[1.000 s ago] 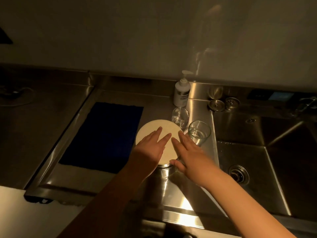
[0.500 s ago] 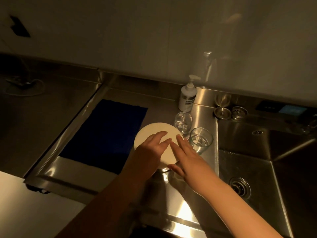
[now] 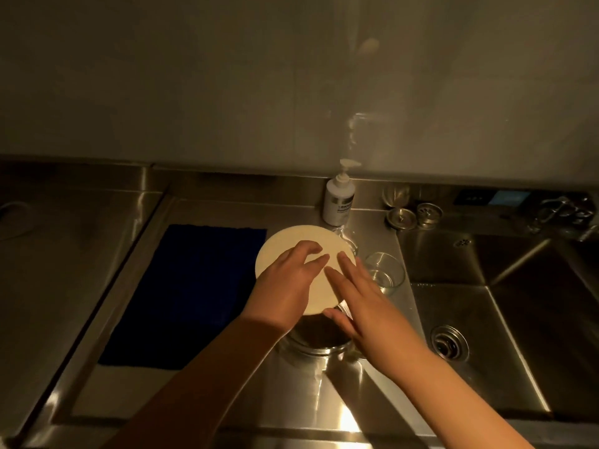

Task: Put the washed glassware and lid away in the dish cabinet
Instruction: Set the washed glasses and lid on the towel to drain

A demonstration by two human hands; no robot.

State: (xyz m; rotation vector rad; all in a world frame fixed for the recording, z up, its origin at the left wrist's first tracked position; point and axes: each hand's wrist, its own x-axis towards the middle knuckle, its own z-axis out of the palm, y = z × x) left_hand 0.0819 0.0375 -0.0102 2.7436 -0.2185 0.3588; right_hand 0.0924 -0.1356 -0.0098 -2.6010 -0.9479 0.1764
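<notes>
A round cream lid (image 3: 291, 243) sits tilted over a wide glass container (image 3: 311, 346) on the steel draining board. My left hand (image 3: 288, 281) lies on top of the lid with its fingers spread. My right hand (image 3: 359, 306) covers the lid's right side, thumb hooked under the near rim. A short clear glass (image 3: 385, 277) stands just right of the lid. A second glass (image 3: 350, 243) behind it is mostly hidden by the lid's far edge.
A dark blue cloth (image 3: 188, 293) lies left of the lid. A white pump bottle (image 3: 338, 202) stands at the back wall, with two metal strainers (image 3: 402, 218) beside it. The deep sink basin (image 3: 518, 319) with its drain (image 3: 449, 343) opens to the right.
The lid's near edge has come up off the container, whose dark opening now shows below it. My right thumb has slid under the rim. The view has shifted slightly.
</notes>
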